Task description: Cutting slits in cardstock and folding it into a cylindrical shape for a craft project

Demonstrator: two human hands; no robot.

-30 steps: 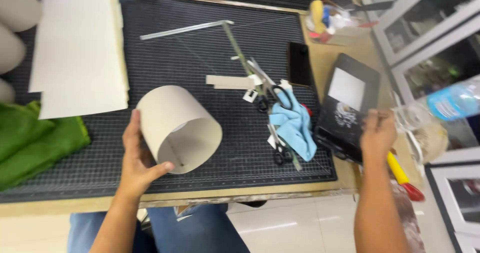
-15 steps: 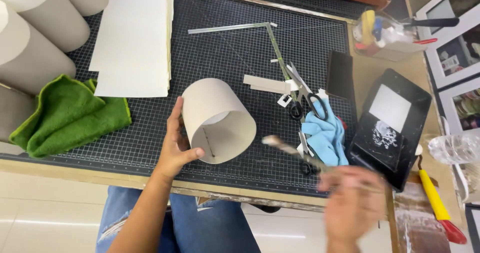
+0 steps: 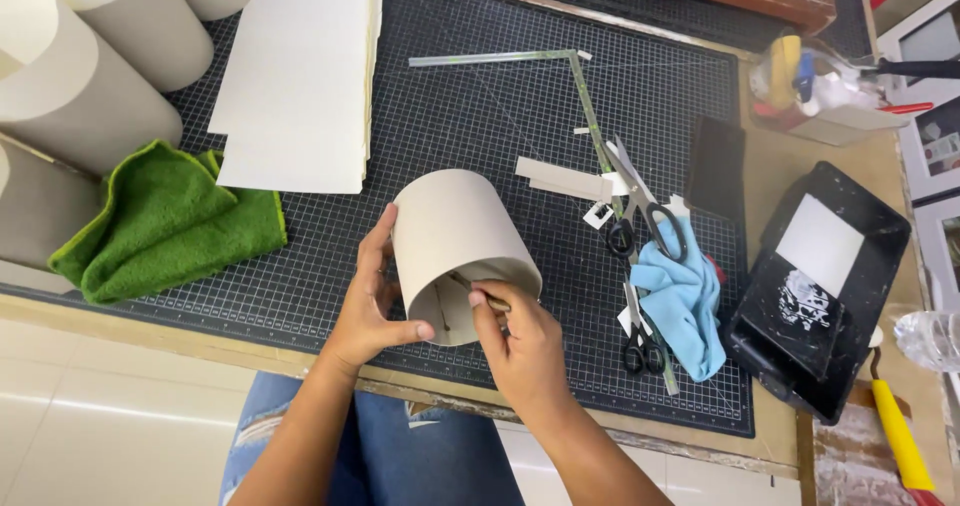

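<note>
A beige cardboard cylinder [image 3: 455, 234] lies on its side on the black gridded cutting mat [image 3: 480, 136], its open end facing me. My left hand [image 3: 368, 306] grips its left side and lower rim. My right hand [image 3: 520, 341] is at the open end, pinching a thin stick-like tool [image 3: 478, 294] that reaches inside the cylinder along its inner wall. The tool's tip is hidden in the shadow inside.
Scissors [image 3: 640, 216], a blue cloth [image 3: 680, 301] and a metal square ruler [image 3: 590, 116] lie right of the cylinder. A black tray [image 3: 850, 306] stands at the right edge. A green towel [image 3: 165, 221], white sheets [image 3: 300, 76] and large cardboard tubes [image 3: 80, 86] sit at left.
My right hand came from the black tray at right, carrying the thin tool, and now holds it inside the cylinder's open end. The left hand kept its hold on the cylinder.
</note>
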